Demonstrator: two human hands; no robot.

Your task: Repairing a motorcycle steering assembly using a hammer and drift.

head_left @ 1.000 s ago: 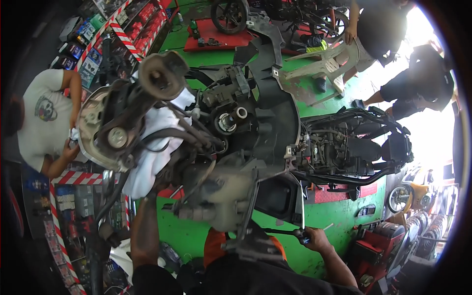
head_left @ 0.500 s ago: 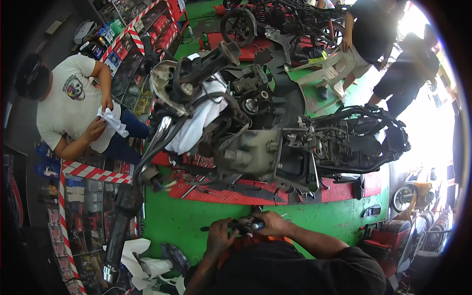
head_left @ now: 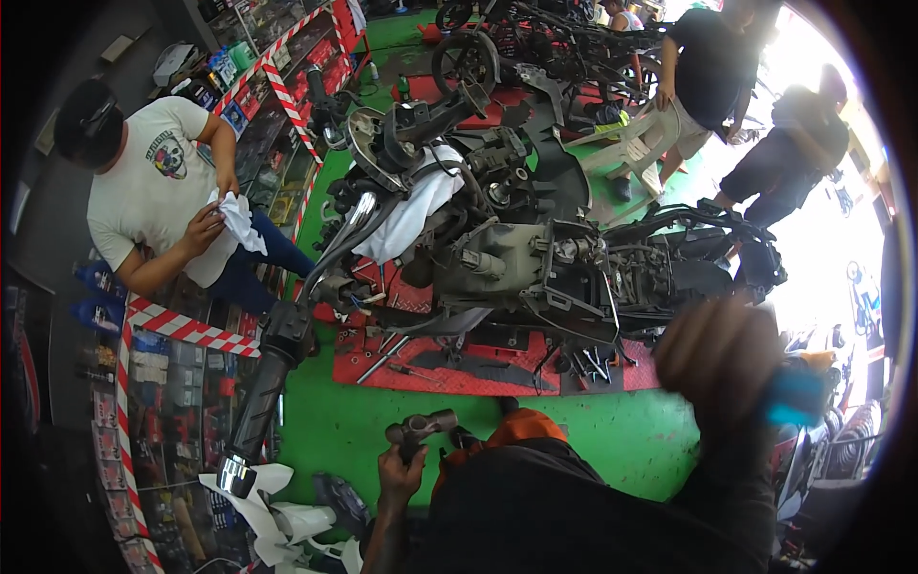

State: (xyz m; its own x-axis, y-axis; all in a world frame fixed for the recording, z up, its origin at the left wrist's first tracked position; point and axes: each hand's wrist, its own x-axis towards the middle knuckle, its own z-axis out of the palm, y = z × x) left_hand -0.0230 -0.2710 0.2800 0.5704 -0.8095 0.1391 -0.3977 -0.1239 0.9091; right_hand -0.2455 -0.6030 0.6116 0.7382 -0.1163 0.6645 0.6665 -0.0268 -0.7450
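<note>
My left hand (head_left: 402, 469) is closed around a dark metal hammer-like tool (head_left: 428, 424) at lower centre, in front of my body. At right, my right hand (head_left: 717, 359) is raised and smeared by motion, its fingers seemingly curled. A blurred turquoise object (head_left: 796, 400) shows beside it; whether it is held is unclear. Beyond both hands lies a stripped scooter (head_left: 497, 258), with a white cloth (head_left: 402, 225) over its front end and a dangling handlebar grip (head_left: 253, 421) to the left.
A person (head_left: 163, 182) at left holds a cloth beside taped glass cases (head_left: 182, 402). Two people (head_left: 708, 77) stand at upper right near a plastic chair (head_left: 641, 143). A red mat (head_left: 440, 378) bears scattered tools; white panels (head_left: 268, 497) lie at lower left; another motorcycle (head_left: 564, 48) is behind.
My hands, together at waist level half a second ago, have parted; my right hand has risen to the right. The view has drawn back from the scooter since one second ago.
</note>
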